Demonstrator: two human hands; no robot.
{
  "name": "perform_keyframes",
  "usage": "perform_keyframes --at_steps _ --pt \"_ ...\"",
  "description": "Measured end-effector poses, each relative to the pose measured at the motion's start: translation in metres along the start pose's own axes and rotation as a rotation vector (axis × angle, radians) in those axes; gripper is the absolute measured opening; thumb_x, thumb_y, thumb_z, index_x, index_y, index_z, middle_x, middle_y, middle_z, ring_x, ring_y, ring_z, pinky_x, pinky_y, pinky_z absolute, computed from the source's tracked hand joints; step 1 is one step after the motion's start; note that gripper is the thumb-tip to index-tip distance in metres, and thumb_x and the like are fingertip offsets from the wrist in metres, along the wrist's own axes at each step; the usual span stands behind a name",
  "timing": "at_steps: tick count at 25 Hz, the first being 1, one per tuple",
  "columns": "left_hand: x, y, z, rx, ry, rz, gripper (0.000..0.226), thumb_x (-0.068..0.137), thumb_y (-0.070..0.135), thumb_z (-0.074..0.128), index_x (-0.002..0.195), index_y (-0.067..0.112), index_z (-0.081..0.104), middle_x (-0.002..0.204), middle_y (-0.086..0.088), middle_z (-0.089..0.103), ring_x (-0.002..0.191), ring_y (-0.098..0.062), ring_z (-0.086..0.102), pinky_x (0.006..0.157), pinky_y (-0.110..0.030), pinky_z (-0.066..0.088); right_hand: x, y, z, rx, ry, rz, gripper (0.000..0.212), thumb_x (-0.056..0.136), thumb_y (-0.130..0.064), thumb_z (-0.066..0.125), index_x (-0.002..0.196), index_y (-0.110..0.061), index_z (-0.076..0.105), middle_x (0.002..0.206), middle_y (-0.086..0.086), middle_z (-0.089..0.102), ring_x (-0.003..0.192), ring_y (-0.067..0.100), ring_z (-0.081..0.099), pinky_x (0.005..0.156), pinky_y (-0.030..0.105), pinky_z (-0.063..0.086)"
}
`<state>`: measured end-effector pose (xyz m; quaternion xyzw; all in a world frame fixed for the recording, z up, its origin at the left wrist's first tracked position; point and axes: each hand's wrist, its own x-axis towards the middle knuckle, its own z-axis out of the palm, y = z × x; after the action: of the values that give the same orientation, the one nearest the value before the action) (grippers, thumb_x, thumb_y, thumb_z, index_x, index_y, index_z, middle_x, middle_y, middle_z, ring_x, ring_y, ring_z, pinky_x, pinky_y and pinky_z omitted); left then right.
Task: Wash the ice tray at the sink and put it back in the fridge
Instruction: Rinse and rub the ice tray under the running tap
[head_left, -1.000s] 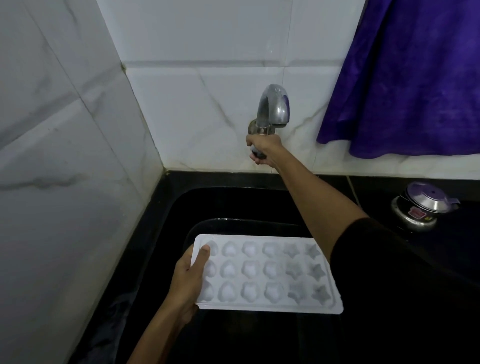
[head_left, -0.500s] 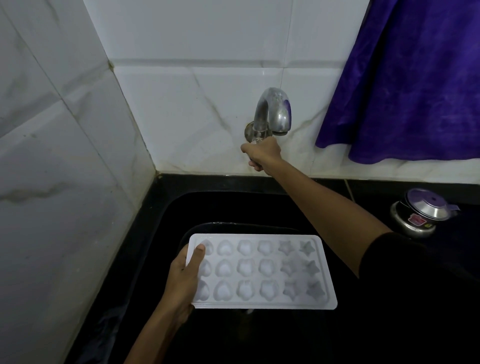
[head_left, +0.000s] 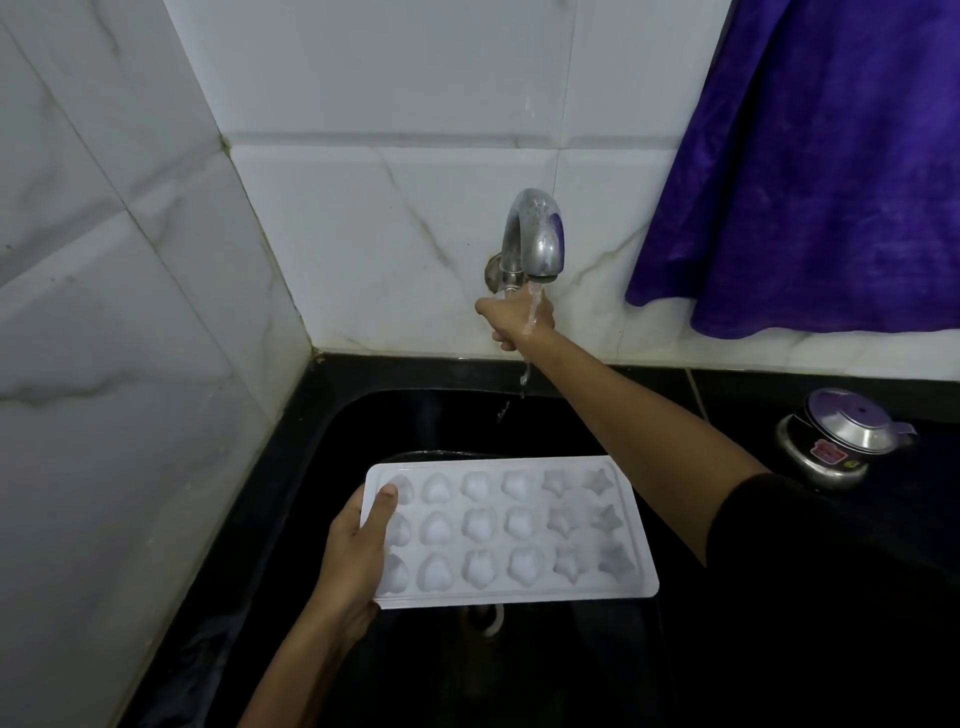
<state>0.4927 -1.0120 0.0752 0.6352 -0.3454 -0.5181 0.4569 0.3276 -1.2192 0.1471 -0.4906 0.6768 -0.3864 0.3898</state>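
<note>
Fingers of the left hand (head_left: 358, 558) grasp the short left end of the ice tray (head_left: 511, 530): thumb laid over the top rim at the first cavity, the other fingers hidden beneath. Fingers of the right hand (head_left: 514, 319) are curled round something directly under the tap (head_left: 532, 236), presumably its handle; the handle itself is hidden by the hand, so we cannot confirm it.

Water (head_left: 535, 306) runs from the spout, over the back of the right hand, and drips into the sink (head_left: 415, 415) near its back wall.

Key relation: the tray is held level above the sink basin, toward the front edge, well apart from the stream. The falling water lies beyond the tray's far long edge, roughly in line with its middle. The tray's long axis runs left to right, across our view, parallel to the back wall. We judge the left hand must carry the tray away from us, toward the back wall, to bring the cavities under the flow. The left hand is the only one on the tray; the right is well apart from it, at the wall.

Tray: white plastic, three rows of six moulded cavities, hearts at the left, rounded shapes in the middle, stars at the right. Cavities look pale; whether they hold ice or water we cannot tell.

On the black bench (head_left: 753, 384) right of the sink stands a small steel lidded pot (head_left: 841, 436). A purple cloth (head_left: 810, 171) hangs above it.
</note>
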Motion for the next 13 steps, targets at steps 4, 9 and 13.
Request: perform_keyframes --at_steps 4,9,13 --pt "0.002 0.002 0.0 -0.002 0.018 0.006 0.019 0.094 0.035 0.047 0.092 0.03 0.065 0.094 -0.003 0.067 0.082 -0.017 0.065 0.057 -0.029 0.05 -0.02 0.004 -0.04 0.026 -0.433 0.062 0.056 0.086 -0.048 0.059 0.126 -0.011 0.047 0.123 0.004 0.054 0.114 0.017 0.046 0.103 0.036 0.038" --pt "0.008 0.004 0.002 -0.019 0.08 0.014 0.021 0.095 0.038 0.044 0.099 0.028 0.063 0.091 0.004 0.064 0.081 -0.009 0.061 0.053 -0.024 0.046 -0.135 0.095 -0.052 -0.48 -0.082 -0.31 0.073 0.094 -0.054 0.027 0.149 -0.011 0.005 0.158 0.005 -0.002 0.144 0.018 -0.01 0.113 0.028 -0.003" --pt "0.013 0.004 0.003 -0.019 0.126 0.032 0.026 0.096 0.036 0.042 0.108 0.023 0.061 0.094 0.003 0.063 0.082 -0.012 0.061 0.055 -0.026 0.045 -0.21 0.139 -0.03 -0.836 -0.153 -0.376 0.089 0.08 -0.074 0.0 0.142 -0.015 -0.022 0.149 0.001 -0.03 0.138 0.012 -0.031 0.107 0.024 -0.025"
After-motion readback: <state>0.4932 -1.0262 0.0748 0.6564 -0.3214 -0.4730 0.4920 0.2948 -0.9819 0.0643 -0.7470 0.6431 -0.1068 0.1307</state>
